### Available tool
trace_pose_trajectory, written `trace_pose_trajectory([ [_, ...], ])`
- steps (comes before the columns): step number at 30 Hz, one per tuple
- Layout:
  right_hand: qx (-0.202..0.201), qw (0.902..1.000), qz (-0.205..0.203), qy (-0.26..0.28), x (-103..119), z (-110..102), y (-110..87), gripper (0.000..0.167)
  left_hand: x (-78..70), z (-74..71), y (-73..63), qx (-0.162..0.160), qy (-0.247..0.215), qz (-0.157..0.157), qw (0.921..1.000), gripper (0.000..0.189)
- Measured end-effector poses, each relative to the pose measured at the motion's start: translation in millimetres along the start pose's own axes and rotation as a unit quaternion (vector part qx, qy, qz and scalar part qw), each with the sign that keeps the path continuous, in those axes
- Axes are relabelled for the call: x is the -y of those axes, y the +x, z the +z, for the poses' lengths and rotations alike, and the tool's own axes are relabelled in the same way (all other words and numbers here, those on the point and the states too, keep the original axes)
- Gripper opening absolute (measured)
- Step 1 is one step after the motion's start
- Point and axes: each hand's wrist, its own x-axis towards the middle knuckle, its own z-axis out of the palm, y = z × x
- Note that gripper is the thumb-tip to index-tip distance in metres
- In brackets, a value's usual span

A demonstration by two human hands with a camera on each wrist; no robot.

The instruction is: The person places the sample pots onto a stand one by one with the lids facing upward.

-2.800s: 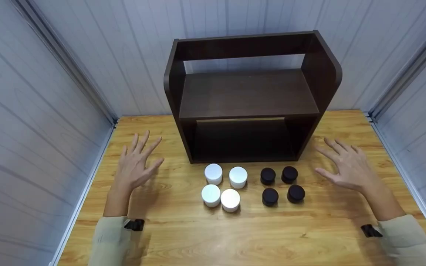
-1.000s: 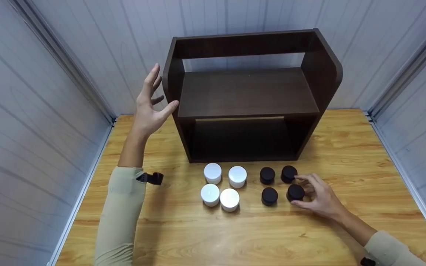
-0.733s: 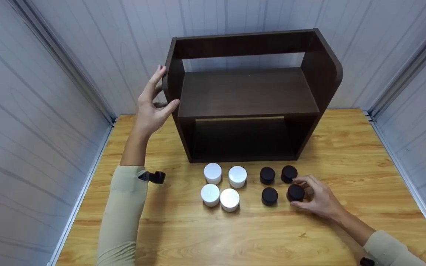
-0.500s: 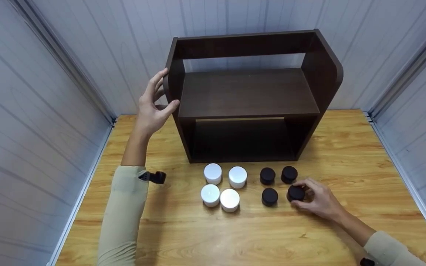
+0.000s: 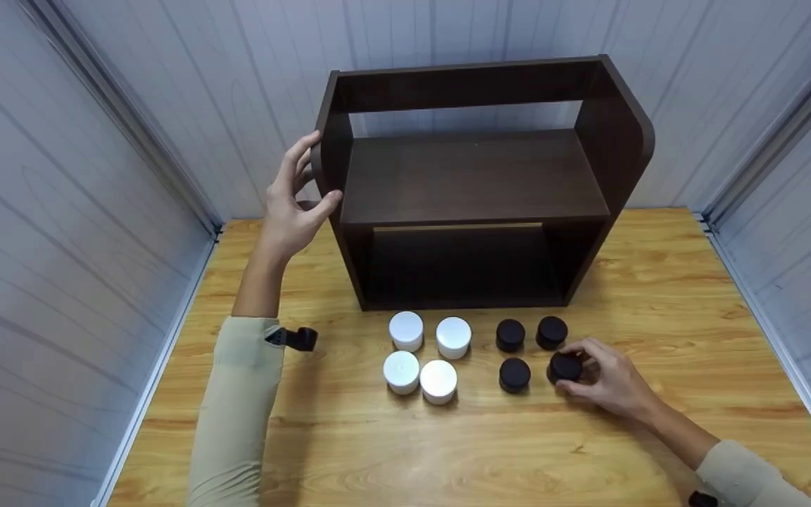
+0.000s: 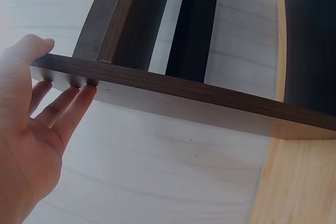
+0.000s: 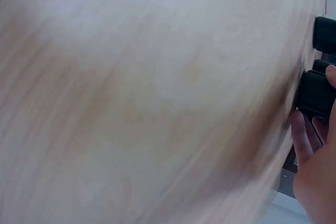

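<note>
My left hand (image 5: 287, 215) grips the left side panel of a dark brown wooden shelf (image 5: 472, 176). In the left wrist view, the thumb lies on one side of the panel (image 6: 173, 88) and several fingertips press its outer face. My right hand (image 5: 613, 384) pinches the front right black jar (image 5: 564, 367) between thumb and fingers; the jar stands on the table. Other small round black jars (image 5: 514, 374) stand beside it. To their left are several larger white jars (image 5: 438, 380), grouped in two rows. The right wrist view shows the held jar (image 7: 316, 94) at its right edge.
The shelf has an upper board (image 5: 476, 176) and a lower compartment (image 5: 462, 267), and stands at the back of the wood-grain table (image 5: 448, 458). Pale panelled walls (image 5: 96, 246) enclose the table on the left, back and right.
My left hand has risen from over the table to the shelf's left panel and taken hold of it. My right hand has moved left and down to the front right black jar, fingers closing on it.
</note>
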Motion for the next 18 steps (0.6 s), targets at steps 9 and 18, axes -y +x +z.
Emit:
trace_pose_trajectory([
  [9, 0.024, 0.9995, 0.01, 0.018, 15.4, -21.3, 16.7, 0.055, 0.6, 0.9, 0.6, -0.005, 0.001, 0.001, 1.0, 0.073],
  [18, 0.068, 0.9964, 0.043, 0.024, 38.8, -52.0, 38.4, 0.051, 2.1, 2.3, 1.1, -0.01, 0.008, 0.006, 0.9999, 0.073],
])
